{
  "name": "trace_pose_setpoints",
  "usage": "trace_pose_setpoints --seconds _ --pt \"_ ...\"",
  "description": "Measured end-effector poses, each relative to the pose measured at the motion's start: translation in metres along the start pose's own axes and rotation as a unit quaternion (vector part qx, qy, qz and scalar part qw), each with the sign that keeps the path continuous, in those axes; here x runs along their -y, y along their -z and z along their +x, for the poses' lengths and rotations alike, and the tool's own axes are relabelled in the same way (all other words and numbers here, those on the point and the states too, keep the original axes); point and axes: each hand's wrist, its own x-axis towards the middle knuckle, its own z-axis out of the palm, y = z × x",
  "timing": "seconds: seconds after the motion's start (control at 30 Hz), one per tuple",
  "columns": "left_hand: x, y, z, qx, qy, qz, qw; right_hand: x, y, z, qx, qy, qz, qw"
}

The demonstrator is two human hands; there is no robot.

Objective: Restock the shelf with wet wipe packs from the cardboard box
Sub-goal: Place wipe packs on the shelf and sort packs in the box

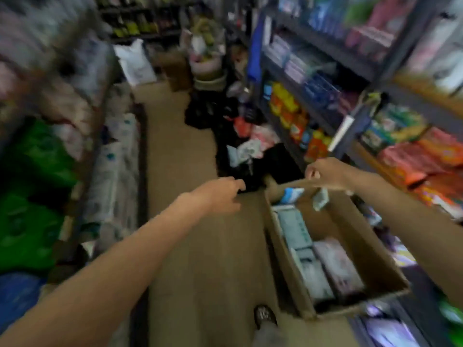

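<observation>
While the box [350, 249] is gripped at its 12 o'clock rim by the right hand [325, 172], seemingly for dragging, the left hand [220, 194] is held loosely curled, empty.

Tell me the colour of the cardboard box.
Plain brown; the cardboard box shows only in the head view, blurred.

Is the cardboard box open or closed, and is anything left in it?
Open, partly full. The cardboard box has no top covering, and wet wipe packs lie along its left side; the right hand grips its far flap.

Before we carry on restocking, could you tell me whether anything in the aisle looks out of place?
Yes: loose packs and dark items lie heaped on the floor beside the right-hand shelf, narrowing the walkway.
</observation>
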Motion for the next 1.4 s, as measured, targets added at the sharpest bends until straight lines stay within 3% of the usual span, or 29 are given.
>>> trace_pose_setpoints --seconds 0.07,0.17,0.4,0.57,0.87,0.97,1.0,1.13,1.2,1.27,1.3,1.4 --pt "-0.024 -0.024 0.041 0.041 -0.025 -0.003 0.999 -0.054 -0.033 0.003 0.033 -0.063 0.027 0.997" --pt "-0.048 -0.057 0.099 0.068 -0.031 -0.026 0.997 -0.108 -0.087 0.023 0.073 -0.087 0.061 0.992" --pt "-0.058 -0.163 0.225 0.115 0.050 -0.101 0.987 -0.161 -0.231 0.099 0.184 -0.127 0.184 0.957" --pt "-0.056 -0.204 0.245 0.057 0.110 -0.172 0.977 -0.161 -0.311 0.146 0.180 -0.190 0.268 0.927" --pt "-0.040 -0.243 0.275 -0.038 0.134 -0.217 0.966 -0.113 -0.377 0.190 0.117 -0.287 0.129 0.942" --pt "-0.050 -0.243 0.276 -0.033 0.128 -0.234 0.963 -0.132 -0.362 0.196 0.140 -0.293 0.203 0.924" --pt "-0.055 -0.240 0.275 -0.024 0.125 -0.240 0.962 -0.143 -0.350 0.197 0.163 -0.307 0.273 0.897" --pt "-0.071 -0.212 0.271 0.028 0.121 -0.242 0.962 -0.178 -0.247 0.171 0.235 -0.297 0.583 0.718" --pt "-0.075 -0.184 0.265 0.001 0.110 -0.160 0.981 -0.183 -0.193 0.156 0.276 -0.249 0.634 0.678" --pt "-0.065 -0.148 0.254 -0.107 0.043 0.018 0.993 -0.173 -0.135 0.144 0.309 -0.188 0.647 0.672" --pt "-0.058 -0.123 0.243 -0.165 0.008 0.079 0.983 -0.165 -0.105 0.141 0.327 -0.158 0.647 0.671" --pt "-0.025 -0.047 0.197 -0.261 -0.065 0.156 0.950 -0.125 -0.024 0.131 0.365 -0.083 0.606 0.702"
